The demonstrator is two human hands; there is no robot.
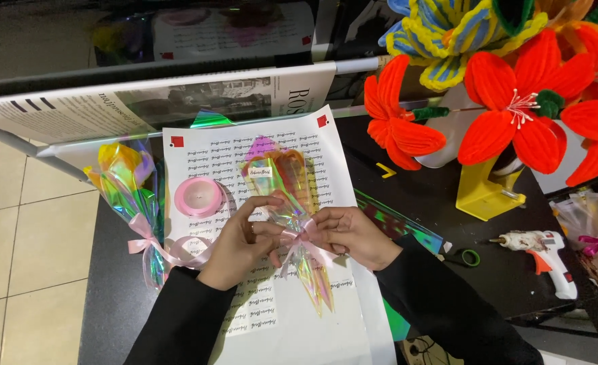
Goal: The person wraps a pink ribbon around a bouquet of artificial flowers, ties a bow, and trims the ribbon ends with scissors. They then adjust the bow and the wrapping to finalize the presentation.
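left hand [239,240] pinching pink ribbon bow [304,242] | right hand [353,233] pinching bow too | bow around shiny wrapped flower [287,196] | pink ribbon roll [198,197] beside, on white sheet [339,162]

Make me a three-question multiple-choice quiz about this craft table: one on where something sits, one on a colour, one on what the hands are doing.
1. Where does the glue gun lie?
A. right of the hands
B. left of the hands
C. on the floor tiles

2. What colour is the ribbon spool?
A. green
B. pink
C. black

3. What are the left hand and right hand doing?
A. resting apart, holding nothing
B. gripping scissors
C. pinching the pink bow on the iridescent wrapped cone

Answers: 1 A, it lies on the dark table right of the hands. 2 B, the roll is pale pink. 3 C, both hands meet at the bow.
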